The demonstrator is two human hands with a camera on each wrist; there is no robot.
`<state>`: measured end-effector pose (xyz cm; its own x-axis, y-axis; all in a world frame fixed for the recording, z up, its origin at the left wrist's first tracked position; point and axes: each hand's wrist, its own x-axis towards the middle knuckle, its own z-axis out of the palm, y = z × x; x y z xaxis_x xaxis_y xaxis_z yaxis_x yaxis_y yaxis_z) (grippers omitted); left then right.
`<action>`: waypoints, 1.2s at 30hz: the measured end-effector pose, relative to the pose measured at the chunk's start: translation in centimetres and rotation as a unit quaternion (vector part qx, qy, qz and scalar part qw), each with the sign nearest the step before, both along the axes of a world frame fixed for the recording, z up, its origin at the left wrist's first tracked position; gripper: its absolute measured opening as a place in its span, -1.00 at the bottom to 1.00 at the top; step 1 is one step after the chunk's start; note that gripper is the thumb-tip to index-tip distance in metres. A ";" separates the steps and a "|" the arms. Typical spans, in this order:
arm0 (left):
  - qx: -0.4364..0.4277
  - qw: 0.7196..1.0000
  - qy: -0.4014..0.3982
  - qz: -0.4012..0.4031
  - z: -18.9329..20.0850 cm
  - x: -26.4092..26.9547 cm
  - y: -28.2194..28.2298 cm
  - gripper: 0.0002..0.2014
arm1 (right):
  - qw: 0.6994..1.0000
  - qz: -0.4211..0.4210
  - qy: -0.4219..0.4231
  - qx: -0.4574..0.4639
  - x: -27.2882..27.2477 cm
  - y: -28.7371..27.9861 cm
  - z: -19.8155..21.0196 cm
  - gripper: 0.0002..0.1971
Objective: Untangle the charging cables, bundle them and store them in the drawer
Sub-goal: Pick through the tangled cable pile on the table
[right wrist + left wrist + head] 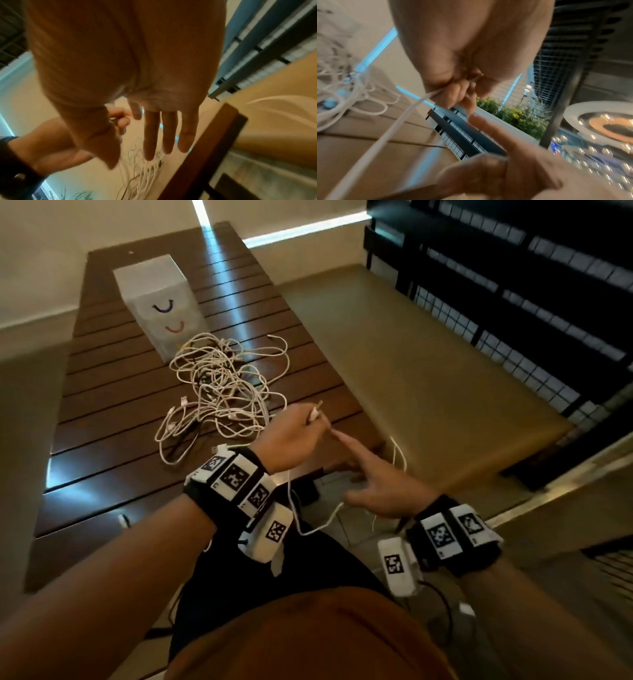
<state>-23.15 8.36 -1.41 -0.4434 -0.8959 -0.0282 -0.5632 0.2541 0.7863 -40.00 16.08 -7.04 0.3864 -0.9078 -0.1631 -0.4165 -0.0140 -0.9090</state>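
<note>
A tangle of white charging cables (pixel 219 385) lies on the brown slatted table (pixel 113 422), just in front of a white drawer box (pixel 161 302) with coloured smile marks. My left hand (pixel 305 424) is raised above the table's right edge and grips one white cable (pixel 385 135) near its plug end (pixel 315 411). That cable hangs down past the table edge in a loop (pixel 308 525). My right hand (pixel 363 474) is open beside it, fingers straight (pixel 152 135), its index finger (pixel 488 128) reaching toward the left hand's fist.
A beige padded bench (pixel 428 371) runs along the table's right side, with a dark mesh railing (pixel 513 285) behind it. A loose small plug (pixel 123 520) lies on the near slats. Tiled floor (pixel 352 529) shows below the hands.
</note>
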 end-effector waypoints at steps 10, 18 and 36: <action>0.240 0.914 0.323 0.058 1.2 4.1 0.7 -0.67 | 0.990 -0.011 -0.104 0.095 3.8 -1.5 -4.1 -0.77; 0.229 0.898 0.354 0.124 1.1 8.6 0.1 -0.83 | 0.996 -0.027 0.015 0.083 0.8 -2.4 -6.0 -0.78; 0.225 0.859 0.419 0.189 -0.9 18.2 2.2 -0.57 | 0.956 0.199 0.213 0.045 9.2 -7.5 3.4 -0.80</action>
<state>-4.99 10.56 -2.29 -0.1562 -0.9623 -0.2229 0.2723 -0.2588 0.9268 -30.83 8.62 -3.65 0.5799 -0.6778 -0.4520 -0.7263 -0.1787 -0.6638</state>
